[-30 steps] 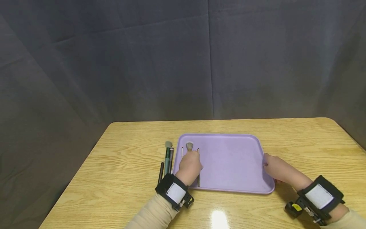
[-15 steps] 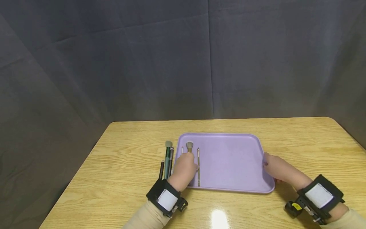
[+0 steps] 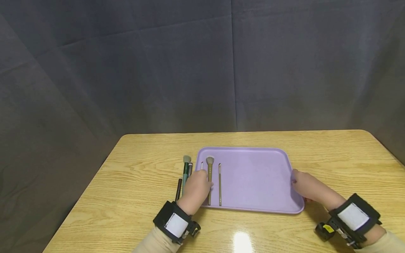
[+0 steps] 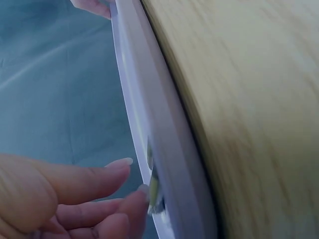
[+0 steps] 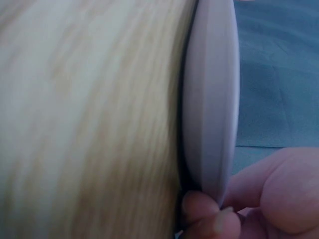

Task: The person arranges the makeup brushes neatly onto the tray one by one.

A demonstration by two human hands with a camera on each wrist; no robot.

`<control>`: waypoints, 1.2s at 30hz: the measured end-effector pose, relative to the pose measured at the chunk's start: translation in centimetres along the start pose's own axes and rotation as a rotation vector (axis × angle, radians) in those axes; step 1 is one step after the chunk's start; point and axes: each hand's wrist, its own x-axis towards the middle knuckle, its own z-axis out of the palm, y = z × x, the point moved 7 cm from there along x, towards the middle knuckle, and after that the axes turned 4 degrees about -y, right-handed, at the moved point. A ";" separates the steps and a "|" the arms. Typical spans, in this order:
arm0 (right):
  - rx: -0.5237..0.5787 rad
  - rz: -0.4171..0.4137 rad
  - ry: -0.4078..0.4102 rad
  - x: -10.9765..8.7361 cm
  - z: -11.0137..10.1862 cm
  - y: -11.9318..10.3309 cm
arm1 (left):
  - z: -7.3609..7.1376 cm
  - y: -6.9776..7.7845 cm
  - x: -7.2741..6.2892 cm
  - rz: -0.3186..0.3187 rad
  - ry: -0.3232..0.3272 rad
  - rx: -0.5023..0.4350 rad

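Observation:
A purple tray (image 3: 253,179) lies on the table. Over its left end is my left hand (image 3: 197,184), beside a fluffy makeup brush (image 3: 210,179) with an olive handle. Under that hand, a thin white brush (image 3: 201,164) shows only its tip. In the left wrist view, thumb and forefinger stand apart with nothing between them; a fingertip is close to a brush end (image 4: 155,196), and contact is unclear. A slim olive brush (image 3: 220,186) lies farther right on the tray. My right hand (image 3: 305,184) grips the tray's right edge, fingertips under the rim.
Left of the tray, on the wooden table (image 3: 126,196), lie a green-handled brush (image 3: 185,172), a dark brush (image 3: 190,168) and a black stick-like handle (image 3: 178,189), partly hidden by my left hand and wrist. A dark grey curtain (image 3: 177,77) hangs behind the table.
My left hand has moved left across the tray, from the two olive brushes toward the white one, uncovering both olive handles. My right hand has stayed on the tray edge.

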 end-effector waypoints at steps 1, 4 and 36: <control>-0.002 0.002 -0.001 0.0 0.0 0.0 | -0.1 -0.1 -0.1 0.000 0.005 -0.002; -0.004 0.010 -0.003 0.0 0.0 0.0 | -0.3 -0.4 -0.3 0.009 0.021 -0.005; -0.010 -0.008 0.005 0.0 0.0 -0.3 | -1.6 -3.0 -2.0 -0.038 0.078 0.036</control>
